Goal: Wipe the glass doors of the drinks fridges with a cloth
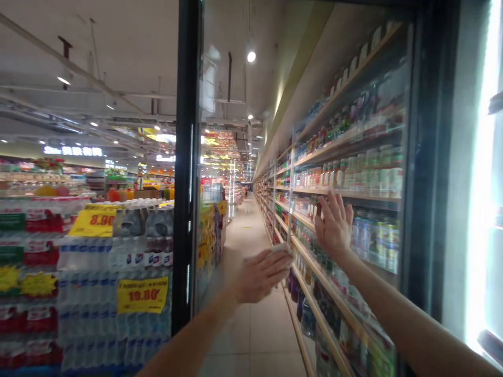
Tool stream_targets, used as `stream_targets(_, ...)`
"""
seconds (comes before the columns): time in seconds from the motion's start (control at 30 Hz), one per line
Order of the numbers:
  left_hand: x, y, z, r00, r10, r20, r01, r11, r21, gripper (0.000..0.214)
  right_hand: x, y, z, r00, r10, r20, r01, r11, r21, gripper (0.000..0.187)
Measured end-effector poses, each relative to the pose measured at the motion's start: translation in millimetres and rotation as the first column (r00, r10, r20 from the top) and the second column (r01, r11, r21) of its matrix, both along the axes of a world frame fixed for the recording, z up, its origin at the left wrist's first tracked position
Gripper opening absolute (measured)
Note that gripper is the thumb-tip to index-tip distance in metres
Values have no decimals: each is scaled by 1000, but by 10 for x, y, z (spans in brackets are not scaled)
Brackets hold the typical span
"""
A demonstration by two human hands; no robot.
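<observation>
My left hand (264, 273) lies slightly blurred against the glass pane, low and near the middle. Under its fingers is a pale folded cloth (281, 248), of which only an edge shows. To the right and higher up, my right hand (335, 225) is held at the glass with its fingers spread and nothing in it. The glass door (236, 335) has a dark frame (186, 173) down its left side, and both forearms reach up to it from below.
Packs of bottled drinks (90, 303) are stacked on the left, with a yellow price sign (142, 295). Long shelves of bottles (367, 173) and a tiled aisle (245, 225) appear in the glass. A bright light strip (480, 173) runs along the right edge.
</observation>
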State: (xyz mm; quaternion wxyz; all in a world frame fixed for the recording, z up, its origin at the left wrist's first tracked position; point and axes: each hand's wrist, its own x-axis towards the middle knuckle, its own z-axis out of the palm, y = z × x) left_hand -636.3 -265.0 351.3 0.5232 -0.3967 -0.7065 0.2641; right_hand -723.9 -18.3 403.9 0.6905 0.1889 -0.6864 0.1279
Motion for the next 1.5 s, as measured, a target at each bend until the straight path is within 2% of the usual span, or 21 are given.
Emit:
stream_targets(0.07,11,-58,203,996,84,-38,-69,956,286,44,1,-1,1,1000,-4,7,4,1000,-5,56)
stream_targets(0.17,11,-84,476,974,202,-101,-94,770,632,45,15,-8,6,1000,-17,14,17,1000,-17,54)
stream_targets(0.2,-1,-49,491,978,174,-112,-77,808,584,45,20,-10,8,1000,-20,12,20,1000,-20,53)
stream_targets(0.27,-38,55,437,997,32,-64,-16,971,238,44,28,-13,10,1000,-20,-5,20,1000,-13,53)
stream_targets(0.33,-69,121,414,997,-55,56,60,993,-98,43,27,-12,9,1000,-15,-24,14,1000,-8,52)
stream_targets(0.37,-74,119,458,995,-54,86,66,988,-138,43,23,-10,8,999,-12,-31,11,1000,-8,52)
stream_targets(0.4,-70,91,545,996,-35,79,42,996,-84,43,17,-8,6,999,-8,-40,7,1000,-9,52)
stream_targets(0.47,-36,-5,789,998,64,-9,-60,966,250,43,6,-4,4,999,1,-51,-2,1000,-11,52)
stream_targets(0.53,7,-87,992,978,194,-70,-124,824,553,45,1,0,3,999,10,-54,-10,1000,-10,53)
stream_targets(0.57,24,-105,1039,971,228,-73,-141,791,596,45,1,2,3,998,11,-54,-11,1000,-8,54)
stream_targets(0.67,36,-97,1011,987,162,-22,-152,957,248,43,7,5,2,999,7,-43,-7,1000,-5,54)
stream_targets(0.73,27,-117,1015,995,97,10,-97,995,-19,42,8,6,1,999,3,-40,-4,1000,-6,53)
stream_targets(0.77,24,-148,1059,996,88,-2,-88,996,-27,42,6,6,-1,999,2,-42,-2,1000,-8,53)
stream_targets(0.83,22,-229,1200,989,116,-88,-96,973,208,44,-4,7,-2,998,0,-65,-1,1000,-10,52)
stream_targets(0.93,19,-272,1296,966,177,-186,-60,858,509,45,-18,10,-1,996,-3,-86,2,1000,-10,52)
stream_targets(1.03,-3,-148,1099,988,73,-139,-45,980,195,43,-19,13,5,996,-6,-88,5,1000,-6,51)
stream_targets(1.13,-32,-36,955,997,-32,-68,21,988,-153,38,-13,15,5,996,-5,-91,5,1000,-3,50)
stream_targets(1.23,-49,-14,1079,988,34,-150,-17,994,108,40,-13,20,1,997,0,-77,0,1000,-2,51)
stream_targets(1.33,-76,86,1144,973,141,-185,-57,916,398,45,-19,26,0,998,9,-68,-9,1000,3,52)
stream_targets(1.43,-121,286,989,992,46,-114,-36,995,90,43,-24,29,3,997,7,-73,-6,1000,5,52)
stream_targets(1.5,-149,381,937,998,-19,-60,12,993,-116,41,-27,30,4,996,5,-89,-4,1000,6,51)
